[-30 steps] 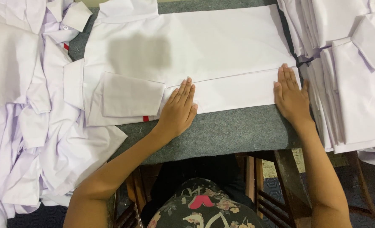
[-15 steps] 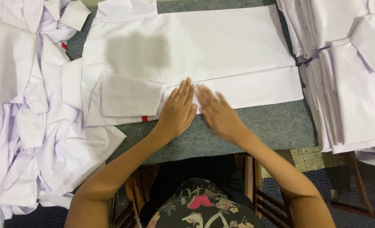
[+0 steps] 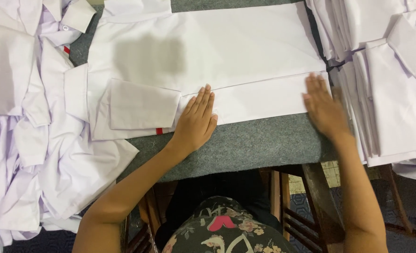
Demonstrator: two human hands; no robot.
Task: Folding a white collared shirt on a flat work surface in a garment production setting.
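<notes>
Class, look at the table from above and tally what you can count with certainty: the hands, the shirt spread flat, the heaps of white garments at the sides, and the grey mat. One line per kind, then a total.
Hands: 2, left hand and right hand
White shirt spread flat: 1
Heaps of white garments: 2, left heap and right stack
Grey mat: 1
Total: 6

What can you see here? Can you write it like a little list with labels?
Place: grey padded table
Main thing: white shirt spread flat, front edge folded into a long strip
Left hand: flat, palm down on the folded strip, beside the folded sleeve
Right hand: flat and blurred, at the strip's right end
Left side: loose heap of white shirts
Right side: stack of folded white shirts
Small detail: red tab at the sleeve edge
</notes>
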